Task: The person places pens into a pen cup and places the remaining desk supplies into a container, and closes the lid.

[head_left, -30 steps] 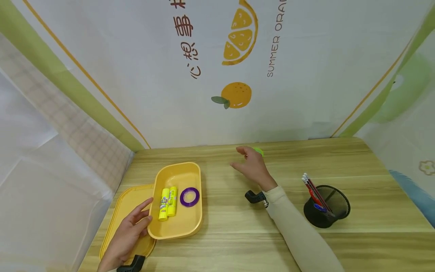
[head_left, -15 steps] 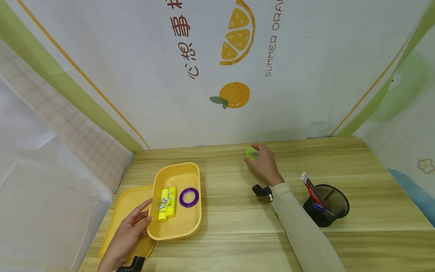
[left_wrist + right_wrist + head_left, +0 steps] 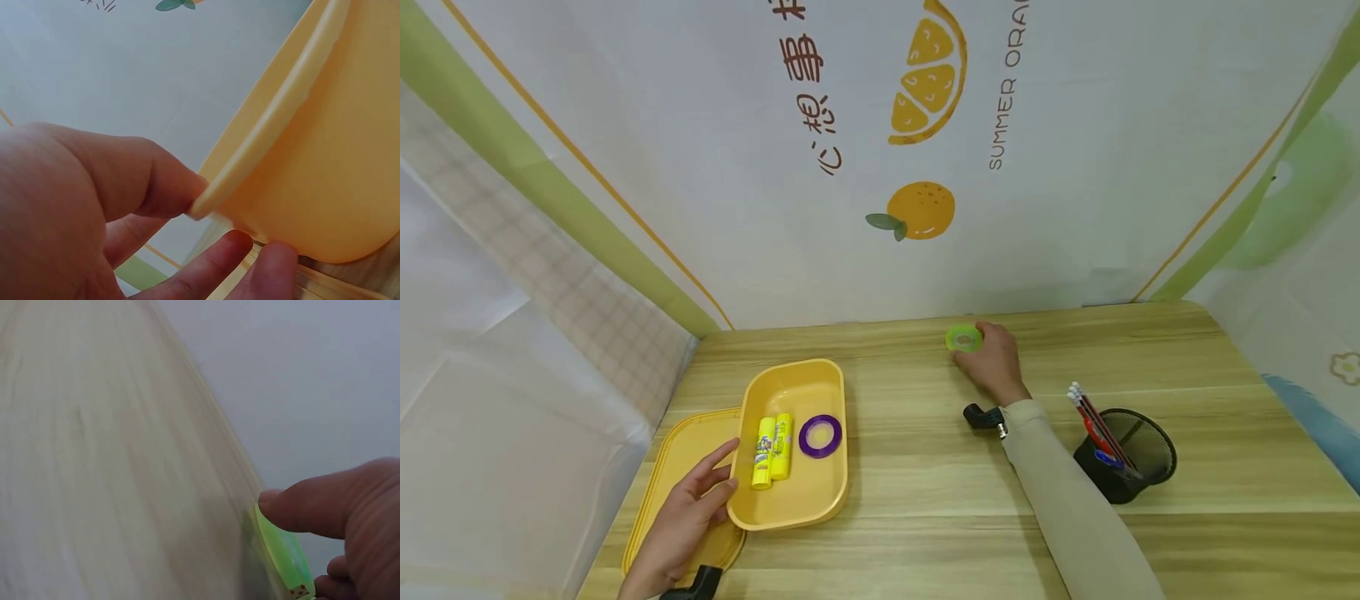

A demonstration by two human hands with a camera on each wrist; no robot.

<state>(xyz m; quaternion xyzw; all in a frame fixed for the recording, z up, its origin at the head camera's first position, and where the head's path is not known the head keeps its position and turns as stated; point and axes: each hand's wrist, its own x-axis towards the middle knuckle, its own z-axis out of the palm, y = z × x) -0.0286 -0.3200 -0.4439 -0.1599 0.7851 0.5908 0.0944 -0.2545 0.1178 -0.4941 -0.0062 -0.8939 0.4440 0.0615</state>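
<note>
My left hand holds the left side of an open yellow plastic box, fingertips at its rim and outer wall. Inside lie two yellow glue sticks and a purple ring-shaped tape roll. Partly under the box is a matching yellow lid. At the table's far edge my right hand pinches a light green tape roll between thumb and fingers. In the right wrist view the thumb presses on the green roll's edge, close to the wooden surface.
A black mesh pen holder with red-and-black pencils and a blue-and-red item stands right of my right forearm. White printed cloth hangs behind the wood-grain table. More cloth hangs at both sides.
My right hand has moved right, opened round the green tape roll and come to pinch it. The left hand and box have stayed in place.
</note>
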